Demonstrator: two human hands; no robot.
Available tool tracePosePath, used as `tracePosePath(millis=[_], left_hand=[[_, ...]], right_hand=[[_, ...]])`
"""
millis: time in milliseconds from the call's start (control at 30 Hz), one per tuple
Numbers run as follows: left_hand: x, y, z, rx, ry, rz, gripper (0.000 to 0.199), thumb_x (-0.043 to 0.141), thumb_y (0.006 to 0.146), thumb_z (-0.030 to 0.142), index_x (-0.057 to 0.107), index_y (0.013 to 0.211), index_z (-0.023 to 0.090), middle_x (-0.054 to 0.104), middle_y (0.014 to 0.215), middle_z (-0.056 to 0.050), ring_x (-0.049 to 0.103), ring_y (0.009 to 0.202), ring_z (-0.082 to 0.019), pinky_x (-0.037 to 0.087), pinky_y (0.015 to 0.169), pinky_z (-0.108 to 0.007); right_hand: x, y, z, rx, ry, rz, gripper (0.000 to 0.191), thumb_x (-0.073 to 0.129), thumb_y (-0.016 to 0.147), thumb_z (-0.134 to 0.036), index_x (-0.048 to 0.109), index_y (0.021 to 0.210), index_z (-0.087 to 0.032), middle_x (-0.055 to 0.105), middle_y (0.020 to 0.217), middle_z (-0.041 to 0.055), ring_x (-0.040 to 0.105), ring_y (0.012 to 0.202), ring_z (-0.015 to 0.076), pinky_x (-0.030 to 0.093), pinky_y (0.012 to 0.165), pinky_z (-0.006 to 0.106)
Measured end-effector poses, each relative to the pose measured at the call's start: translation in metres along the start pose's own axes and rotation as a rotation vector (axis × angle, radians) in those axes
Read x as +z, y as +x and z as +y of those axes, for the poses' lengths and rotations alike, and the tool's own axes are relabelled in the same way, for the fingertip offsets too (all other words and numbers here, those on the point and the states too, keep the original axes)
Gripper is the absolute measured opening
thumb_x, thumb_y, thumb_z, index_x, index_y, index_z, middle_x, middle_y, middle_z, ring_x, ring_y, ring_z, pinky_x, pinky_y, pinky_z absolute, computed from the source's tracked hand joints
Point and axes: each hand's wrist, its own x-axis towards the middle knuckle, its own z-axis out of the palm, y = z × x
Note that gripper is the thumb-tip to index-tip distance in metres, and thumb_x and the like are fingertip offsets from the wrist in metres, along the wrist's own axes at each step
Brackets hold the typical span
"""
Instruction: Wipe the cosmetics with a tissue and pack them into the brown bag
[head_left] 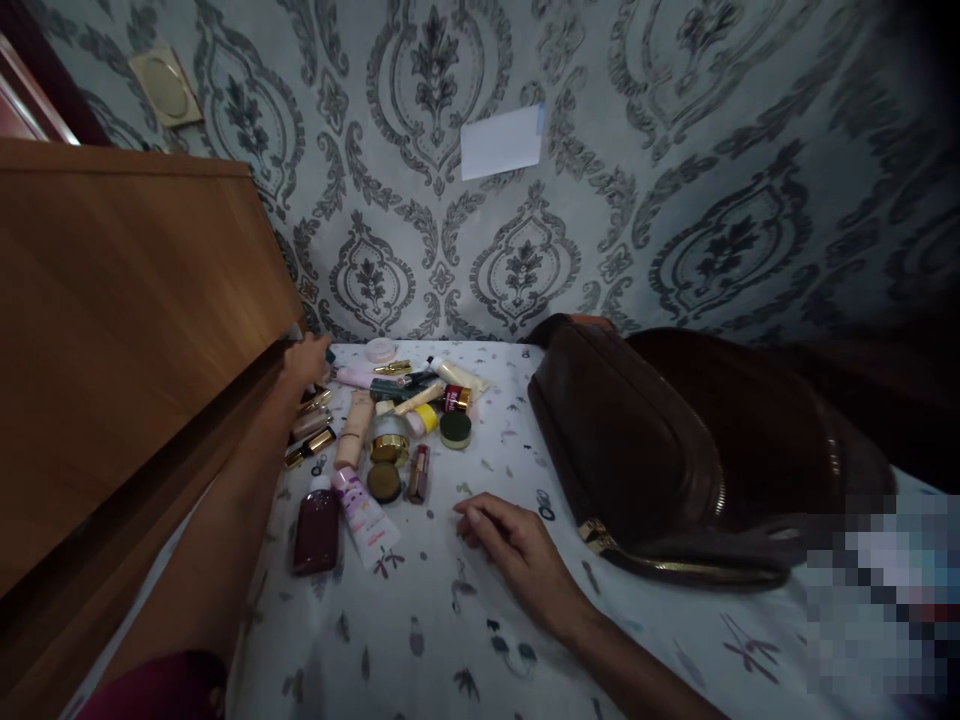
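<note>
Already, many cosmetics [390, 446] lie outside the brown bag [622, 420], its inside hidden; the right hand [517, 548] is empty, fingers loosely curled; whether the left hand [304, 362] grips anything is unclear.

We see smooth, glossy plastic on the dark red bottle [316, 530] and a softer sheen on the printed squeeze tube [367, 520], also plastic by its look. The jar [389, 442] shows a shiny, metallic gold band. We read the brown bag [615, 430] as smooth leather or imitation leather, faintly lustrous, its zip [697, 574] metal-looking. We find the sheet [420, 600] matt cloth, the panel [135, 290] smooth, satiny wood.
</note>
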Motion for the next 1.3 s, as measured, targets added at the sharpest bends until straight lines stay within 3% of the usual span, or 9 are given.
tracePosePath(millis=[267, 533, 700, 833, 933, 1100, 1300], left_hand=[[-0.006, -0.005, -0.018, -0.099, -0.146, 0.068, 0.034, 0.062, 0.095, 0.035, 0.059, 0.124, 0.018, 0.061, 0.127, -0.010, 0.063, 0.111, -0.024, 0.055, 0.092, -0.044], [0.017, 0.056, 0.001, -0.052, -0.287, 0.063, 0.041, 0.060, 0.095, 0.037, 0.056, 0.131, 0.018, 0.057, 0.133, -0.011, 0.060, 0.115, -0.026, 0.053, 0.096, -0.049], [0.036, 0.076, 0.007, -0.031, -0.325, -0.030, 0.055, 0.080, 0.073, 0.032, 0.060, 0.124, 0.024, 0.067, 0.124, -0.009, 0.062, 0.117, -0.030, 0.051, 0.093, -0.036], [0.041, 0.068, 0.008, -0.083, -0.348, 0.010, 0.063, 0.079, 0.067, 0.028, 0.057, 0.126, 0.021, 0.062, 0.132, -0.016, 0.060, 0.119, -0.037, 0.050, 0.093, -0.041], [0.033, 0.057, 0.004, -0.137, -0.397, 0.077, 0.068, 0.077, 0.069, 0.031, 0.051, 0.131, 0.018, 0.056, 0.137, -0.020, 0.058, 0.122, -0.039, 0.048, 0.095, -0.044], [0.009, 0.033, -0.010, -0.113, -0.553, 0.127, 0.066, 0.072, 0.072, 0.039, 0.049, 0.130, 0.017, 0.065, 0.118, -0.011, 0.064, 0.107, -0.028, 0.052, 0.089, -0.036], [-0.006, -0.012, -0.023, 0.062, -0.741, 0.025, 0.066, 0.071, 0.065, 0.051, 0.057, 0.121, 0.019, 0.068, 0.091, -0.001, 0.065, 0.077, -0.019, 0.052, 0.064, -0.027]], right_hand=[[0.002, 0.000, 0.000, -0.066, -0.047, 0.002, 0.040, 0.043, 0.094, -0.049, 0.067, 0.087, -0.018, 0.068, 0.077, 0.0058, 0.063, 0.071, 0.0180, 0.047, 0.065, 0.027], [0.000, 0.001, 0.001, -0.003, -0.044, -0.011, 0.042, 0.043, 0.096, -0.052, 0.068, 0.089, -0.019, 0.070, 0.079, 0.0060, 0.065, 0.074, 0.0186, 0.049, 0.067, 0.027], [0.000, 0.001, 0.000, 0.031, -0.042, -0.020, 0.040, 0.045, 0.096, -0.051, 0.069, 0.087, -0.020, 0.070, 0.078, 0.0059, 0.064, 0.073, 0.0182, 0.049, 0.066, 0.027], [-0.001, 0.001, 0.000, 0.044, -0.022, -0.021, 0.037, 0.046, 0.095, -0.049, 0.069, 0.089, -0.020, 0.071, 0.081, 0.0064, 0.066, 0.075, 0.0191, 0.052, 0.067, 0.027], [-0.001, 0.001, -0.001, 0.020, -0.017, -0.015, 0.037, 0.046, 0.095, -0.048, 0.069, 0.088, -0.020, 0.071, 0.079, 0.0061, 0.066, 0.074, 0.0187, 0.052, 0.066, 0.027], [-0.001, 0.001, 0.000, -0.002, -0.043, -0.012, 0.035, 0.046, 0.095, -0.045, 0.069, 0.091, -0.019, 0.070, 0.078, 0.0054, 0.065, 0.072, 0.0185, 0.050, 0.065, 0.027], [0.000, 0.002, 0.002, -0.032, -0.066, -0.005, 0.034, 0.046, 0.093, -0.043, 0.069, 0.090, -0.018, 0.069, 0.075, 0.0051, 0.064, 0.071, 0.0189, 0.048, 0.064, 0.027]])
